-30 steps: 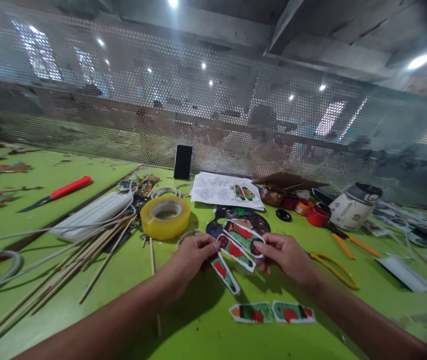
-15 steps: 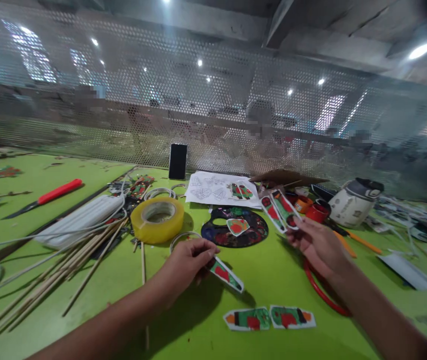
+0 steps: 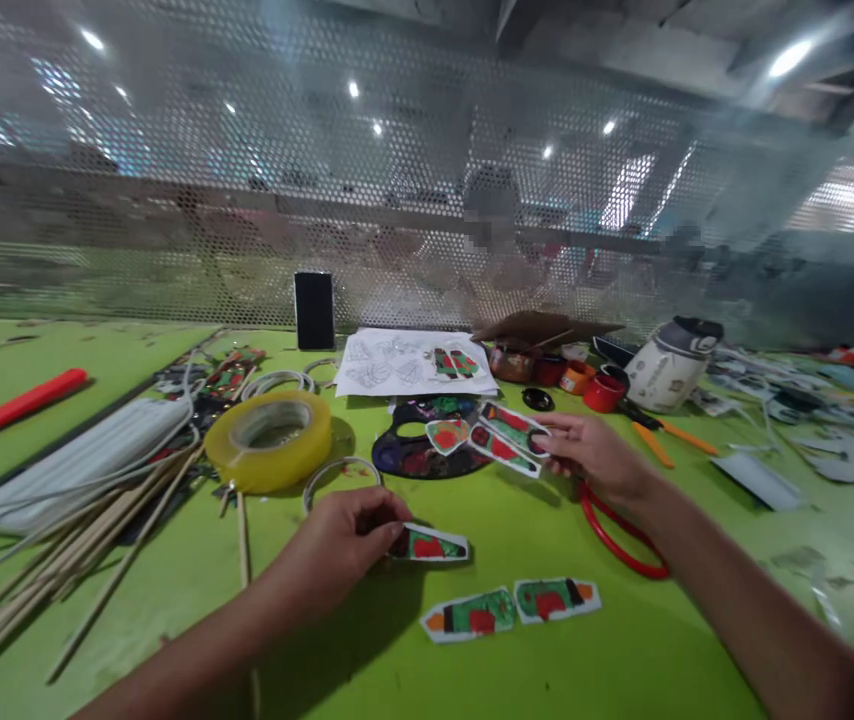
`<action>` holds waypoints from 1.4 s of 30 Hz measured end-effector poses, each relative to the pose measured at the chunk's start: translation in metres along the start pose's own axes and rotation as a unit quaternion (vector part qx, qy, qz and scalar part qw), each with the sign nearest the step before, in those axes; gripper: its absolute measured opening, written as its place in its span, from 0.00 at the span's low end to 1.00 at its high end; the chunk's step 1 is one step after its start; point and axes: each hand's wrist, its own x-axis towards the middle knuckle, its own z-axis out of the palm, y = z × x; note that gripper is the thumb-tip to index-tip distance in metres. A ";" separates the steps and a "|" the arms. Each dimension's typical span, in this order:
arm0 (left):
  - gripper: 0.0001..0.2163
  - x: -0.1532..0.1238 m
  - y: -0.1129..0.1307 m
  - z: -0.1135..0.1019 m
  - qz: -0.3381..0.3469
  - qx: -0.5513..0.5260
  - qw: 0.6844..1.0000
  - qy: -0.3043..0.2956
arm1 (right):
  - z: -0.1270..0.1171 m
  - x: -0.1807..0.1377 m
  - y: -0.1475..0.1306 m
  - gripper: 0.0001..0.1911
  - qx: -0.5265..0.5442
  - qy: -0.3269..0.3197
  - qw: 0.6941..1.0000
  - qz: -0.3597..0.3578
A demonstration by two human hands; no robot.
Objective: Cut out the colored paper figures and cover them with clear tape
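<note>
Paper strip [image 3: 436, 544] pinched in left hand [image 3: 359, 540], nearside of palette [image 3: 389, 452]; right hand [image 3: 598, 455] grips two cutouts [image 3: 506, 452]. Probably arranging; next needs flat placement.

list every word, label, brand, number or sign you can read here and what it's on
No text is readable.
White container with dark top: markings too small and blurred to read.
Drawing sheets: line drawings; any lettering is too small to read.
Painted cutouts: no readable lettering.

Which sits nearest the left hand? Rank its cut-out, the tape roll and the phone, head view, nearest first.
1. Cut-out: pinched in the left hand.
2. Tape roll: beyond the hand, to its left.
3. Phone: upright at the back.
</note>
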 end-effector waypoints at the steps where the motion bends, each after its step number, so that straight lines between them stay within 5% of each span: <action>1: 0.09 0.000 -0.001 0.000 -0.001 0.012 1.000 -0.004 | 0.000 -0.001 0.000 0.23 -0.019 -0.023 1.000 0.009; 10: 0.09 0.001 0.001 -0.003 -0.044 0.077 0.995 -0.035 | -0.002 -0.004 -0.003 0.19 -0.152 -0.107 0.983 -0.004; 15: 0.07 0.002 0.002 -0.013 -0.009 0.164 0.986 -0.042 | -0.005 -0.002 -0.004 0.13 -0.242 -0.154 0.957 -0.050; 27: 0.11 -0.004 0.011 -0.024 -0.019 0.271 0.961 -0.043 | -0.008 0.002 0.006 0.13 -0.419 -0.059 0.893 -0.149; 32: 0.10 -0.007 0.021 -0.026 -0.010 0.317 0.946 -0.075 | 0.005 -0.011 -0.012 0.10 -0.449 -0.017 0.871 -0.197; 37: 0.08 -0.013 0.030 -0.027 -0.015 0.327 0.939 -0.104 | 0.042 -0.051 -0.029 0.10 -0.396 -0.207 0.856 -0.261; 42: 0.08 -0.014 0.034 -0.036 -0.027 0.345 0.927 -0.146 | 0.069 -0.082 -0.030 0.11 -0.386 -0.365 0.793 -0.297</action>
